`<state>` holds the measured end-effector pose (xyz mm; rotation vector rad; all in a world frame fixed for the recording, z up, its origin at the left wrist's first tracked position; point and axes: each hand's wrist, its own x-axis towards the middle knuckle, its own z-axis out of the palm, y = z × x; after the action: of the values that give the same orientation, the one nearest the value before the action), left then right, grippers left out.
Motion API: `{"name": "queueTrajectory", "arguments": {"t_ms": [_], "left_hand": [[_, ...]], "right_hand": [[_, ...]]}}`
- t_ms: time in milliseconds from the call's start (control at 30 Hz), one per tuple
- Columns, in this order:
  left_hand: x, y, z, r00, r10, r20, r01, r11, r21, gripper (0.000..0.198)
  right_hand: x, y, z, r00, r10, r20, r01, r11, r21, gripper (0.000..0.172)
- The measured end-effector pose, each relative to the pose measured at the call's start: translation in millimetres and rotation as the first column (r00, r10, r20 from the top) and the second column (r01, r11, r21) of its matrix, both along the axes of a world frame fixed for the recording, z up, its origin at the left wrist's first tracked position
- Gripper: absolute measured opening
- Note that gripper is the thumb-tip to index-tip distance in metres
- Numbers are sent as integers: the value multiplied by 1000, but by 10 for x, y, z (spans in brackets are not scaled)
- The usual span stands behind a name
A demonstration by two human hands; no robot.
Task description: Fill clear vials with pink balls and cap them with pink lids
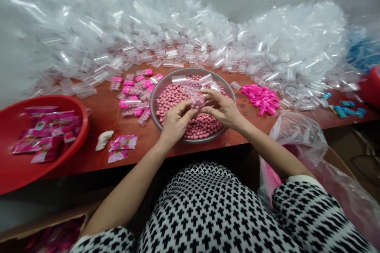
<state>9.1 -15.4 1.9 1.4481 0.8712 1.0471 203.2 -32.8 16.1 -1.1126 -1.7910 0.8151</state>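
Observation:
My left hand (177, 120) pinches a small clear plastic container (197, 102) with pink balls in it, over the metal bowl (152, 104). The fingers of my right hand (222, 107) curve around the container's right side, thumb below and index finger above. Pink balls (170, 101) fill much of the bowl. Several clear containers (179, 80) lie on top of the balls, near the bowl's far rim. Left of the bowl is a pile of filled containers (132, 102) with pink caps. Loose pink caps (261, 98) are heaped to its right.
A large heap of clear containers (184, 27) runs along the back of the red-brown table (97, 116). At left stands a red basin (84, 126) with pink packets. More packets (121, 147) and a whitish lump (103, 140) lie nearby. A plastic bag (297, 130) hangs at the right front edge.

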Motion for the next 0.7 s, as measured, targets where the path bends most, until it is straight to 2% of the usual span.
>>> {"name": "queueTrajectory", "arguments": {"t_ms": [67, 133, 267, 400, 533, 633, 700], "left_hand": [[-15, -17, 29, 996, 5, -88, 1, 998, 65, 28], [-23, -21, 48, 992, 15, -125, -6, 997, 77, 27], [-41, 1, 55, 989, 41, -144, -26, 994, 104, 26], [-78, 23, 35, 976, 34, -213, 9, 980, 199, 23], [-88, 31, 23, 970, 15, -243, 39, 975, 217, 20], [-71, 34, 25, 961, 17, -274, 49, 972, 230, 20], [-67, 39, 17, 956, 20, -293, 45, 976, 214, 20]], "right_hand": [[14, -35, 7, 988, -15, 155, -13, 984, 175, 33], [23, -43, -26, 952, -34, 303, -56, 958, 281, 29], [41, -25, -146, 862, -145, 486, -68, 916, 394, 33], [85, -46, -183, 816, -148, 559, -150, 879, 452, 36], [150, -66, -182, 870, -43, 491, -174, 905, 387, 27], [145, -57, -209, 940, 45, 339, -150, 945, 291, 22], [119, -59, -221, 975, 56, 215, -104, 971, 217, 17]]}}
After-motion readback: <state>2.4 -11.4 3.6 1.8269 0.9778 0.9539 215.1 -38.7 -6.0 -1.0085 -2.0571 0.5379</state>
